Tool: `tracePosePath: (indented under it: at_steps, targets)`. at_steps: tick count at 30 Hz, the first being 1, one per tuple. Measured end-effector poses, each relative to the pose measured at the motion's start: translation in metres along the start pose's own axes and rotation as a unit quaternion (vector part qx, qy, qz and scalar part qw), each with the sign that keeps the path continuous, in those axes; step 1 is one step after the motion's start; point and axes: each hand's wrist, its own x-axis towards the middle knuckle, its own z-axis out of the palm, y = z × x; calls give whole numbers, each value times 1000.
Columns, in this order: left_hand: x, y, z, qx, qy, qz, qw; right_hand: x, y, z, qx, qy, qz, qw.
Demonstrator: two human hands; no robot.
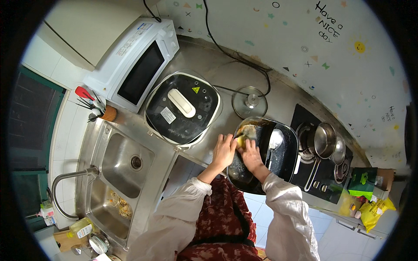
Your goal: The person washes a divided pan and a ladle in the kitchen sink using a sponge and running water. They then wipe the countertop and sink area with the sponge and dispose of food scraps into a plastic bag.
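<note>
A black divided pot (pixel 283 163) rests tilted in front of me, partly over the counter's front edge. My left hand (pixel 224 150) grips its left rim. Inside the left compartment my right hand (pixel 252 156) presses a yellow sponge (pixel 241 141) to the wall, mostly covered by my fingers. Brownish residue and whitish foam mark that compartment. In the right compartment, against the divider, lies a metal ladle (pixel 276 138). Behind the pot a round glass lid (pixel 240 106) with a metal knob lies on the counter.
A black appliance base (pixel 183 130) with a white handle and a white microwave (pixel 130 65) stand at left. The sink (pixel 122 156) holds food scraps (pixel 124 208). Saucepans (pixel 324 140) stand on the black cooktop (pixel 303 182) at right. A black cable (pixel 228 53) crosses the back counter.
</note>
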Motion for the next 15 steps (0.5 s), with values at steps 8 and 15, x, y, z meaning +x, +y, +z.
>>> tracePosePath:
  at_steps: [8, 15]
  targets:
    - [0, -1, -2, 6, 11, 4, 1000, 11, -10, 16, 27, -10, 158, 987]
    - [1, -3, 2, 8, 26, 32, 999, 27, -8, 13, 44, 82, 58, 994]
